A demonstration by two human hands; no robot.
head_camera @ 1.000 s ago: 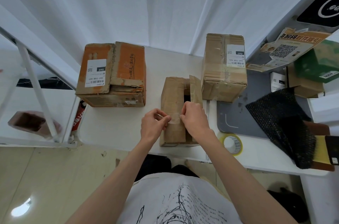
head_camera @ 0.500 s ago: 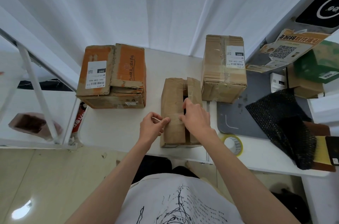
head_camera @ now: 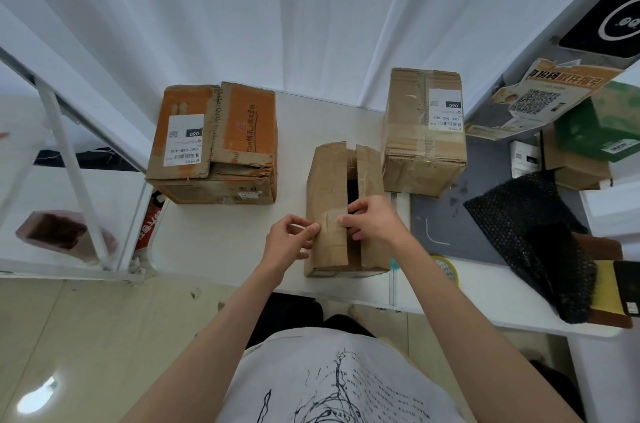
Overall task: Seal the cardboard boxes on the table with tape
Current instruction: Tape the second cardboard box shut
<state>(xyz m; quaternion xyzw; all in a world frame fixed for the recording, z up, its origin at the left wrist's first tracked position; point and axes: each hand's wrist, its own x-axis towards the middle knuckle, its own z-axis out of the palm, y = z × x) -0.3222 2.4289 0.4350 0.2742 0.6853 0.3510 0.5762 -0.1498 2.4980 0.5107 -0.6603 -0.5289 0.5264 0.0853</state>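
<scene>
A small brown cardboard box (head_camera: 327, 187) stands in the middle of the white table (head_camera: 221, 242), its two top flaps lying flat with a dark gap between them. My left hand (head_camera: 289, 244) pinches the end of a clear tape strip (head_camera: 327, 218) at the box's left edge. My right hand (head_camera: 372, 220) rests on the right flap, its fingertips pressing across the gap onto the left flap. An orange box (head_camera: 214, 142) sits at the back left. A taped brown box (head_camera: 424, 131) sits at the back right. A yellow tape roll (head_camera: 448, 270) lies behind my right forearm.
A grey mat (head_camera: 446, 225) lies right of the small box, with black mesh packing (head_camera: 530, 235) on it. More cartons and a green box (head_camera: 595, 131) crowd the far right. A white metal rail (head_camera: 69, 166) borders the table on the left.
The raised right flap has been pushed down flat. Both hands lowered the tape strip onto the box top, and my left hand slid out to the box's left edge.
</scene>
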